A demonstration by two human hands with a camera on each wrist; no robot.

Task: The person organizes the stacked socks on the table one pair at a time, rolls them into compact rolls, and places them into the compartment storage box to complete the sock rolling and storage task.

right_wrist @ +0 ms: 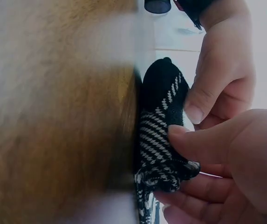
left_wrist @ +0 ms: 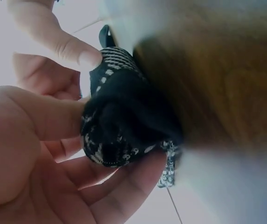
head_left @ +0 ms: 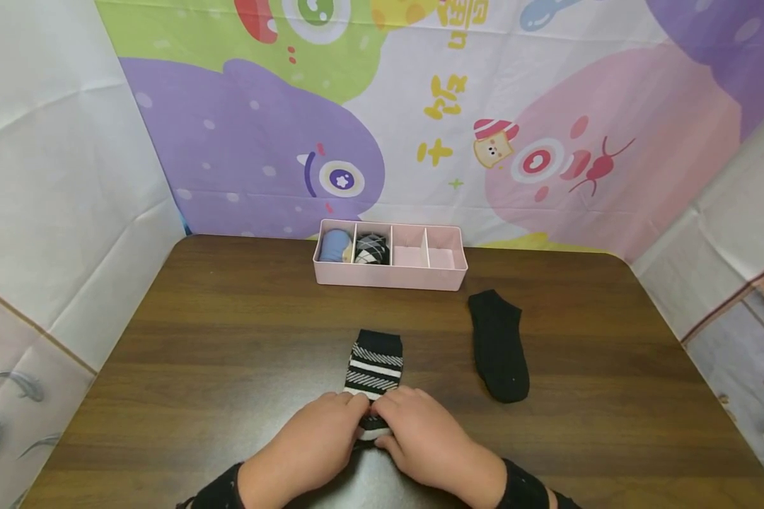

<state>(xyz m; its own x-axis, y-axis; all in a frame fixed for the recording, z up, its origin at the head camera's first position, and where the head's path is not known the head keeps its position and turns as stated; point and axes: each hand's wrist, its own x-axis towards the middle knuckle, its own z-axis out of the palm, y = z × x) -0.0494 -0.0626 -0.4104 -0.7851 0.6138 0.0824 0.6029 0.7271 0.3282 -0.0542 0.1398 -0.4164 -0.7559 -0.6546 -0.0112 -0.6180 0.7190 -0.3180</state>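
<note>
A black sock with white stripes (head_left: 374,362) lies lengthwise on the table, its near end rolled up. My left hand (head_left: 318,438) grips the left side of the roll, thumb on the near side and fingers round it. From the other side my right hand (head_left: 423,435) pinches the same roll between thumb and fingers. In the left wrist view the rolled sock (left_wrist: 128,107) shows its dark folded layers end-on. The right wrist view has the roll (right_wrist: 159,126) low against the table, both thumbs pressing it. A plain black sock (head_left: 499,346) lies flat to the right.
At the back of the wooden table (head_left: 229,318) stands a pink divided box (head_left: 388,277). Its leftmost compartment holds a blue rolled sock (head_left: 335,246), and the one beside it a black-and-white checked roll (head_left: 372,249). A cartoon-printed cloth (head_left: 261,141) hangs behind.
</note>
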